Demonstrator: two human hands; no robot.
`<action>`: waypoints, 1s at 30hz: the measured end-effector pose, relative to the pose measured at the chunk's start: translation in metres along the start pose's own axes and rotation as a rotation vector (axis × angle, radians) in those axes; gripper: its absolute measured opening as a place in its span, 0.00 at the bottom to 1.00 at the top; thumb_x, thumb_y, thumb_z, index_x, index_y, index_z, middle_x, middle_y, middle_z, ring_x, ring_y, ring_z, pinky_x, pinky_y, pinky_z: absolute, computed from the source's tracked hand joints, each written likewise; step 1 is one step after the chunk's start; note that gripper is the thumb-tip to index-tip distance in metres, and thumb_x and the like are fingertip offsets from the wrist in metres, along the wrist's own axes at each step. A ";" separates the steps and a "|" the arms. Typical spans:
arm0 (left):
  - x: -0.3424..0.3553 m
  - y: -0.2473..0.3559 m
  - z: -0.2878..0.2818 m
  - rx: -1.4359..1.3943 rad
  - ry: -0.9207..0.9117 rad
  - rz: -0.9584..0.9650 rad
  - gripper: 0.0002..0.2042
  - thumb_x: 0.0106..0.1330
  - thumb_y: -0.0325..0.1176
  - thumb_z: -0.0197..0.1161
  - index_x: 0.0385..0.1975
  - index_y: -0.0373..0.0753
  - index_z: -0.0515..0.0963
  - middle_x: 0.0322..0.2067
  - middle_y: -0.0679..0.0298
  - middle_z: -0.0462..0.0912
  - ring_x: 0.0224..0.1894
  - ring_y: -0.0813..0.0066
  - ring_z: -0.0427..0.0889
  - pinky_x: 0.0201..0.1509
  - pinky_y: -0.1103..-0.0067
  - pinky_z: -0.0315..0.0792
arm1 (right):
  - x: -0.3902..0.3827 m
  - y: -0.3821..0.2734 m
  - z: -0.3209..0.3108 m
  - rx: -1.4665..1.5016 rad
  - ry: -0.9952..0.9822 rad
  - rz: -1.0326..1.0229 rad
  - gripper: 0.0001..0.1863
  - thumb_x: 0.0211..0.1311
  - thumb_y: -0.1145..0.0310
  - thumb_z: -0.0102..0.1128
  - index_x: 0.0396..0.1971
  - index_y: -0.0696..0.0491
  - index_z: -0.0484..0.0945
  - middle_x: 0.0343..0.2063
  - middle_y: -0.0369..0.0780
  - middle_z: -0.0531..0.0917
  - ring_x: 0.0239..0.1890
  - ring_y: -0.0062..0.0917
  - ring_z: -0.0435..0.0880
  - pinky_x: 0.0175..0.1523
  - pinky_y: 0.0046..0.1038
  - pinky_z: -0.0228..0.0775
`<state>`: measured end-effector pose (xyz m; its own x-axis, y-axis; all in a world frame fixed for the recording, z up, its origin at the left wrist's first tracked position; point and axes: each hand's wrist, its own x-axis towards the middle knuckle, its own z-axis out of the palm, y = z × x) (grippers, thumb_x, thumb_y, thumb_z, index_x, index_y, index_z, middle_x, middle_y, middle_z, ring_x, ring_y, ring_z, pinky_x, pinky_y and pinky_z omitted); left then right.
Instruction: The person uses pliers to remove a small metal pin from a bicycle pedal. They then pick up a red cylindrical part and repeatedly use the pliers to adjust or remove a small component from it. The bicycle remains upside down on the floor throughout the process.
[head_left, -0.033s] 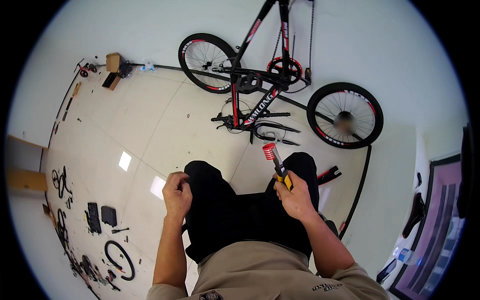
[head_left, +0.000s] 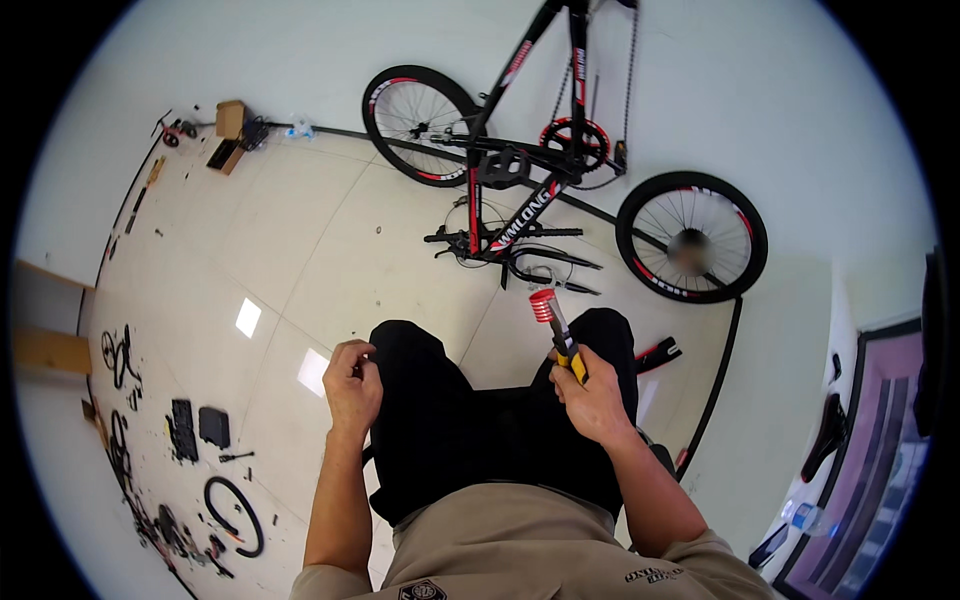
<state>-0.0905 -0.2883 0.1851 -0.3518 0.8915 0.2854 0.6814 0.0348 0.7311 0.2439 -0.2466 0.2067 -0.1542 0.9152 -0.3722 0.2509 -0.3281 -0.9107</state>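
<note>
My right hand point(head_left: 597, 398) is wrapped round the yellow-and-black handles of a tool that looks like pliers point(head_left: 569, 352), held above my right thigh. At the tool's far end sits a red ribbed cylinder point(head_left: 542, 306), like a stack of rings or a coil. Loosely curled beside my left knee is my left hand point(head_left: 353, 386), its fingers bent in and no object visible in them. Ahead, a black and red bicycle frame point(head_left: 525, 215) stands against the wall, handlebar on the floor. One wheel point(head_left: 418, 125) is to its left, another point(head_left: 690, 237) to its right.
An opened cardboard box point(head_left: 229, 137) lies at the far left. Black tool cases point(head_left: 183, 430), a black curved tube point(head_left: 232, 515) and scattered bike parts cover the left floor. A black and red strip point(head_left: 659, 354) lies beyond my right knee; a saddle point(head_left: 826, 438) and bottle point(head_left: 806, 517) are at right.
The view has shifted slightly, so the bicycle appears a little further right. My hands and the tool keep the same pose.
</note>
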 end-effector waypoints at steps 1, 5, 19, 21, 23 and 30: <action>0.000 -0.004 -0.002 -0.020 0.024 -0.060 0.09 0.58 0.14 0.55 0.34 0.32 0.80 0.36 0.56 0.84 0.33 0.64 0.84 0.36 0.76 0.77 | -0.001 0.000 0.001 -0.001 0.008 -0.005 0.11 0.69 0.73 0.57 0.47 0.60 0.78 0.28 0.37 0.81 0.28 0.19 0.77 0.37 0.25 0.71; -0.003 -0.018 0.007 -0.092 0.112 -0.114 0.09 0.58 0.17 0.58 0.36 0.33 0.81 0.36 0.56 0.84 0.30 0.67 0.82 0.33 0.76 0.75 | 0.000 0.000 0.005 0.012 0.007 0.036 0.09 0.68 0.76 0.57 0.46 0.59 0.78 0.27 0.34 0.79 0.26 0.16 0.75 0.33 0.21 0.69; 0.007 -0.032 0.011 -0.127 0.195 -0.109 0.07 0.61 0.20 0.59 0.36 0.33 0.83 0.35 0.56 0.84 0.32 0.68 0.83 0.35 0.76 0.76 | 0.018 -0.008 0.040 0.070 -0.204 -0.011 0.09 0.68 0.79 0.54 0.46 0.63 0.76 0.27 0.39 0.78 0.25 0.20 0.77 0.32 0.24 0.70; 0.008 -0.038 0.013 -0.111 0.208 -0.130 0.08 0.61 0.20 0.58 0.36 0.32 0.83 0.34 0.56 0.85 0.33 0.70 0.84 0.36 0.76 0.76 | 0.019 -0.007 0.040 0.067 -0.188 0.004 0.08 0.68 0.79 0.54 0.45 0.62 0.76 0.26 0.38 0.78 0.25 0.19 0.76 0.31 0.23 0.70; 0.008 -0.045 0.013 -0.153 0.250 -0.228 0.08 0.61 0.21 0.59 0.37 0.32 0.83 0.34 0.55 0.86 0.31 0.67 0.84 0.36 0.75 0.77 | 0.021 -0.003 0.039 0.087 -0.182 0.021 0.08 0.68 0.79 0.55 0.45 0.62 0.77 0.26 0.37 0.79 0.24 0.18 0.76 0.30 0.23 0.70; -0.009 -0.056 -0.032 -0.116 0.260 -0.405 0.08 0.61 0.23 0.60 0.38 0.34 0.83 0.35 0.55 0.87 0.31 0.65 0.85 0.38 0.72 0.78 | 0.026 0.010 0.023 0.182 -0.125 0.074 0.09 0.67 0.80 0.54 0.45 0.62 0.76 0.26 0.38 0.78 0.23 0.19 0.75 0.29 0.23 0.70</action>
<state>-0.1455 -0.3129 0.1614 -0.7322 0.6740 0.0979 0.3856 0.2917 0.8753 0.2203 -0.2318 0.1836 -0.2621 0.8546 -0.4483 0.0913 -0.4404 -0.8931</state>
